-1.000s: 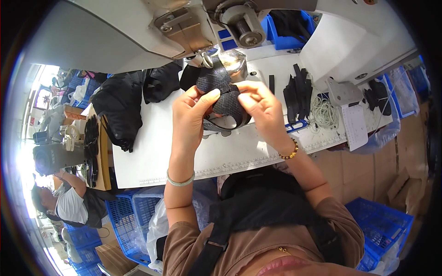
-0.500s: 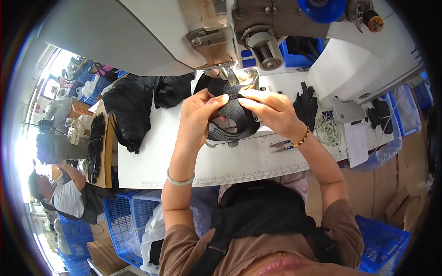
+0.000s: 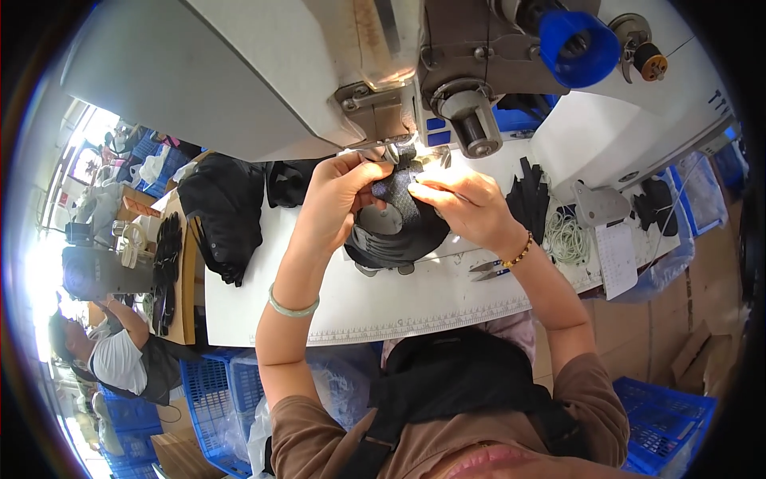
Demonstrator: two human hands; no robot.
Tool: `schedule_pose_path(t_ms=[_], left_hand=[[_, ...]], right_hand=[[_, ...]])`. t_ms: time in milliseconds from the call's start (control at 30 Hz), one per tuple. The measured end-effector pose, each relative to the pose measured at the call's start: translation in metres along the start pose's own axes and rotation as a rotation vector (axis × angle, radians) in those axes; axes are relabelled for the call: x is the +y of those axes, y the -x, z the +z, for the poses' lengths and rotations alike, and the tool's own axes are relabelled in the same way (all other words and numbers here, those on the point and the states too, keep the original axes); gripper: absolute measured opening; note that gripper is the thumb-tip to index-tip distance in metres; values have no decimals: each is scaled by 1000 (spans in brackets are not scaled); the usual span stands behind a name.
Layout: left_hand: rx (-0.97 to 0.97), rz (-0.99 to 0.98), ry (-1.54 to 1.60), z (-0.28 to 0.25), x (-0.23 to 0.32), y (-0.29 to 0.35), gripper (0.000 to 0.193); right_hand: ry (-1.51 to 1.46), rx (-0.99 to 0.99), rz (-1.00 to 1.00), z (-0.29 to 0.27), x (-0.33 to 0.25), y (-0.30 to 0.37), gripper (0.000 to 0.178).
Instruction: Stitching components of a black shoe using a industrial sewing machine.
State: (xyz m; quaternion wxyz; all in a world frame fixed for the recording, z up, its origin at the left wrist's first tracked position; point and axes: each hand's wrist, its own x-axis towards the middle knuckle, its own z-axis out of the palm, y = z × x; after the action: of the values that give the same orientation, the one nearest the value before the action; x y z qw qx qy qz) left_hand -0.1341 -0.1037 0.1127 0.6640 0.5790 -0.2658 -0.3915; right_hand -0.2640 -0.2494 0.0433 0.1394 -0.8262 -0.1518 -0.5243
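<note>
A dark grey fabric piece (image 3: 405, 209) with a curved, layered black lower part lies at the sewing machine's stitching area (image 3: 404, 153). Its narrow upper end reaches under the machine's presser parts. My left hand (image 3: 341, 190) is closed on the fabric's left edge, thumb pointing toward the presser. From the other side, my right hand (image 3: 472, 206) pinches the right edge between thumb and fingers. Inside the fabric's curve shows a round grey surface (image 3: 380, 219). Exact fingertip contact on the left is partly hidden.
Black fabric pieces (image 3: 223, 209) are piled left on the white table (image 3: 263, 307). Thread snips (image 3: 488, 271), black strips (image 3: 527, 199) and pale green cord (image 3: 565, 236) lie right. The machine head (image 3: 239, 72) overhangs. A co-worker (image 3: 120, 351) sits far left; blue baskets (image 3: 209, 399) stand below.
Both hands have shifted slightly apart, and the fabric's upper end has come up under the presser. More of its curved lower part and the round grey surface show. The whole view has tilted slightly.
</note>
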Motion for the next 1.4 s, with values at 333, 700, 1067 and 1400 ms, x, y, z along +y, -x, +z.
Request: schedule_pose_path(t_ms=[333, 700, 1067, 1400], left_hand=[[-29, 32, 23, -3, -4, -3, 13], [-32, 62, 7, 0, -4, 0, 10], [-14, 29, 6, 0, -3, -1, 12], [-26, 20, 42, 0, -1, 0, 14]], right_hand=[[165, 10, -11, -1, -9, -1, 31], [166, -13, -8, -4, -11, -3, 31], [178, 5, -3, -4, -13, -5, 29], [253, -33, -23, -8, -17, -8, 30]])
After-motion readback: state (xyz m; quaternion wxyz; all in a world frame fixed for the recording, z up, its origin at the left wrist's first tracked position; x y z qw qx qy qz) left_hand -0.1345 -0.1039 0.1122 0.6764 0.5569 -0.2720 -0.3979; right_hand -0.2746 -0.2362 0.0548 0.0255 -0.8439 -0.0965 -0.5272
